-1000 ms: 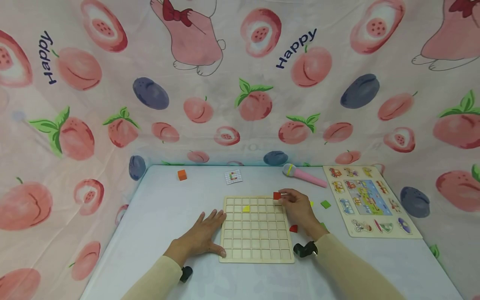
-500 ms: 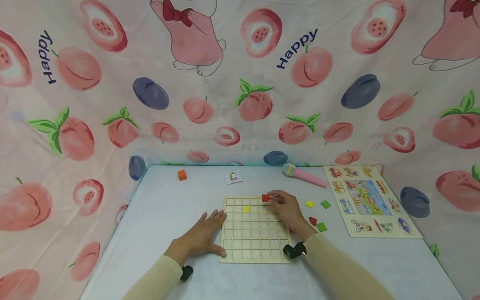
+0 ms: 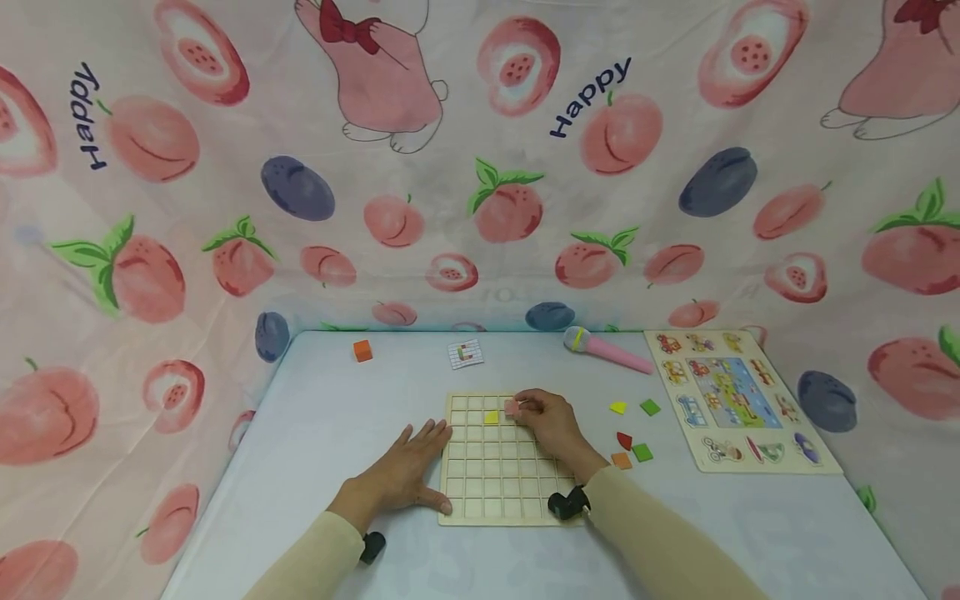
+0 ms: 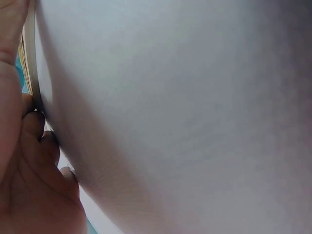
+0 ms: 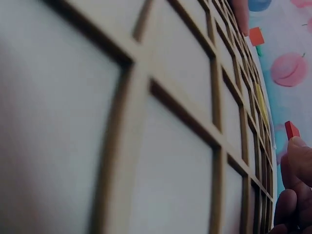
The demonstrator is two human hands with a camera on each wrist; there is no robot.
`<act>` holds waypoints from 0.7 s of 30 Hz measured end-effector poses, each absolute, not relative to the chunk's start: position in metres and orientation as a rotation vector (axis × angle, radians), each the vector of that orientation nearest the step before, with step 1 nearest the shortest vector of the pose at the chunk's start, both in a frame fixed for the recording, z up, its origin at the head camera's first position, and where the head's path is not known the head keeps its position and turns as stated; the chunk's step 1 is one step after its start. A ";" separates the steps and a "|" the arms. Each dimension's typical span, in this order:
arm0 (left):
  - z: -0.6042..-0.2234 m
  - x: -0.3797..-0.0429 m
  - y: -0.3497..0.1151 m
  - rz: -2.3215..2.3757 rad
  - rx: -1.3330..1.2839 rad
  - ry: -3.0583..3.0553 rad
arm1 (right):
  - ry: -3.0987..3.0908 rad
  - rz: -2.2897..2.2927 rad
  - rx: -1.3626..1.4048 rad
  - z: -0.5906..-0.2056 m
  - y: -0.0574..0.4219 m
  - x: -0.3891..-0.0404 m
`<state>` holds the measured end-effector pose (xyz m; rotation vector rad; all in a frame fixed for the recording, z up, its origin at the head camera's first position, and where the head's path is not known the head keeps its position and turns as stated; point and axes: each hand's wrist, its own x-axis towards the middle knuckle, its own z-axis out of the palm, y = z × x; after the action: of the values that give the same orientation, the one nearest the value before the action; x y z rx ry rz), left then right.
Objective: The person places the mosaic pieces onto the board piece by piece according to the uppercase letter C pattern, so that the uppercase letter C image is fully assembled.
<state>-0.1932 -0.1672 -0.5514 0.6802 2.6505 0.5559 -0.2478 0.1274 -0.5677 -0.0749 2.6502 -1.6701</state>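
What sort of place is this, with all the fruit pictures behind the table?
Probably a play table, though I can't tell what room it's in. A board with little squares and a picture puzzle lie on it, and a fruit-patterned cloth hangs behind.

Your table (image 3: pixel 315 433) has a pale, whitish top. The board (image 3: pixel 517 475) lies flat near its middle, in front of you. Toward the far edge you have the cube (image 3: pixel 363 351) on the left, then the card (image 3: pixel 466 354), then the microphone (image 3: pixel 609 352) lying slantwise. To your far right lies the puzzle (image 3: pixel 750 435). Between board and puzzle you have a yellow piece (image 3: pixel 618 407) near a green piece (image 3: pixel 649 407); closer to you, a red piece (image 3: pixel 624 441), an orange piece (image 3: pixel 621 460) and a second green piece (image 3: pixel 642 452) lie close together.
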 end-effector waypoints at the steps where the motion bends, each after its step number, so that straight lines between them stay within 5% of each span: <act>1: -0.552 -0.194 -0.167 0.547 0.680 2.653 | 2.670 -1.647 -0.091 -0.568 0.127 -0.247; 21: -0.555 -0.194 -0.167 0.541 0.687 2.673 | 2.820 -1.375 -0.275 -0.568 0.122 -0.245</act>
<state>-0.1936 -0.1675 -0.5552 0.6866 2.6732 0.5407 -0.2450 0.1220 -0.5683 -0.2747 2.8198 -1.3749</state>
